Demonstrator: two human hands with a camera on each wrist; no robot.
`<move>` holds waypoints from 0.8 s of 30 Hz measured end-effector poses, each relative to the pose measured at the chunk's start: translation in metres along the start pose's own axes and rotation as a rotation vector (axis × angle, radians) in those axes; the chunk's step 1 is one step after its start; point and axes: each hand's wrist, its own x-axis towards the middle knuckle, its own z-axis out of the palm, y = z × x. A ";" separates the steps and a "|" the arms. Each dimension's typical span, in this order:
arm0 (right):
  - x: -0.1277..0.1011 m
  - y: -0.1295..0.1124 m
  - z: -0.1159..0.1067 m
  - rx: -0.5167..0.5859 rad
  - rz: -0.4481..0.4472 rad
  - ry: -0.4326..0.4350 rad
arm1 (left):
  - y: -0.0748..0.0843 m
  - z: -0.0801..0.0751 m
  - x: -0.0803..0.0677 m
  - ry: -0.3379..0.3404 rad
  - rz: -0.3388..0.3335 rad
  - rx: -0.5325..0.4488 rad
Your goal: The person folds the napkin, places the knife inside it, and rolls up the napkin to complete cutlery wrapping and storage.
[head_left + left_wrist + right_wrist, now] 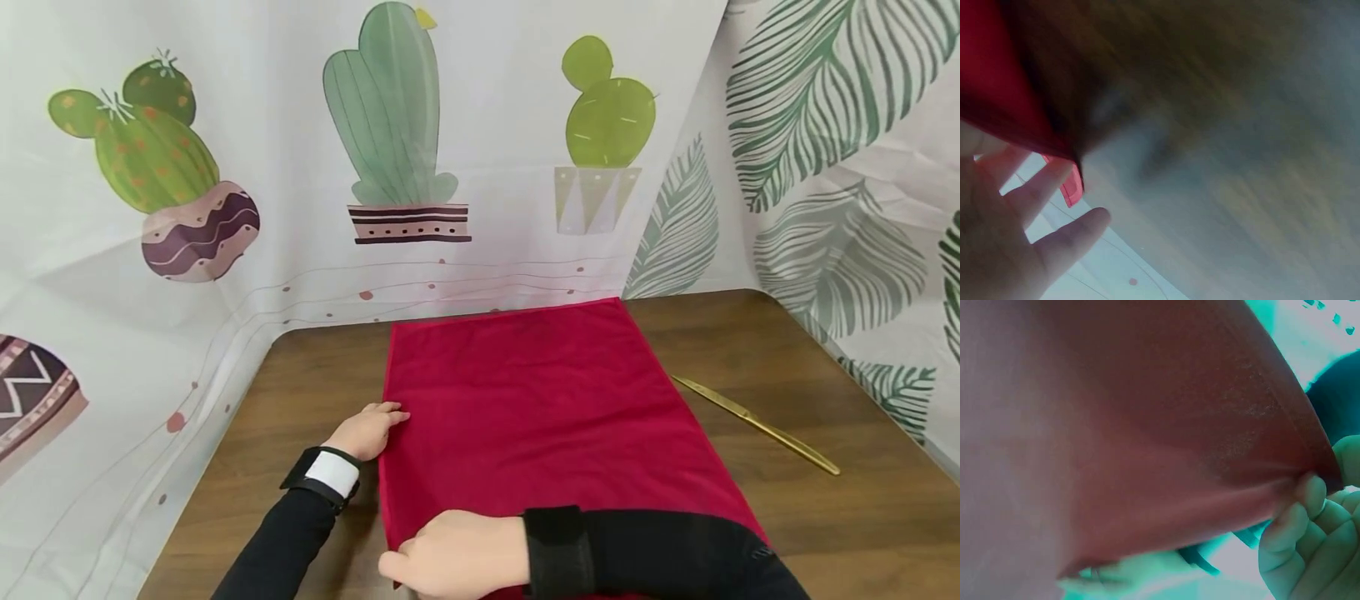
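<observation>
A red cloth [517, 408] spreads over the middle of the wooden table, with faint creases across it. At its left edge my left hand [367, 432] holds the fabric, fingers over the top. In the left wrist view the cloth's edge crosses that hand, whose other fingers are spread; the thumb is mostly hidden. My right hand [457, 554] reaches across the near side and grips the near left corner. In the right wrist view the right fingertips [1313, 494] pinch the cloth's hem, and folds run out from the pinch. The forearm covers part of the near edge.
A gold table knife [757, 423] lies slantwise on the wooden table [847, 517], right of the cloth. Behind the table hangs a white curtain [510, 108] printed with cacti, and a leaf-patterned one [832, 167] borders the right side.
</observation>
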 end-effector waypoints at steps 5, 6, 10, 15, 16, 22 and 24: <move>-0.031 -0.001 -0.022 0.064 -0.004 0.081 | -0.010 -0.001 -0.004 0.019 0.020 -0.005; -0.037 -0.002 -0.027 0.093 -0.002 0.086 | -0.013 -0.001 -0.005 0.025 0.029 -0.005; -0.060 -0.005 -0.045 0.192 -0.008 0.110 | -0.019 -0.001 -0.006 0.060 0.056 -0.007; -0.088 -0.013 -0.063 0.235 -0.056 0.165 | -0.025 -0.001 -0.005 0.098 0.042 -0.004; -0.093 -0.014 -0.066 0.222 -0.071 0.177 | -0.026 -0.001 -0.005 0.103 0.033 -0.003; -0.124 -0.017 -0.076 0.112 -0.157 0.296 | -0.035 0.003 -0.008 0.113 -0.038 -0.004; -0.136 -0.015 -0.075 0.086 -0.170 0.331 | -0.038 0.004 -0.011 0.107 -0.071 -0.016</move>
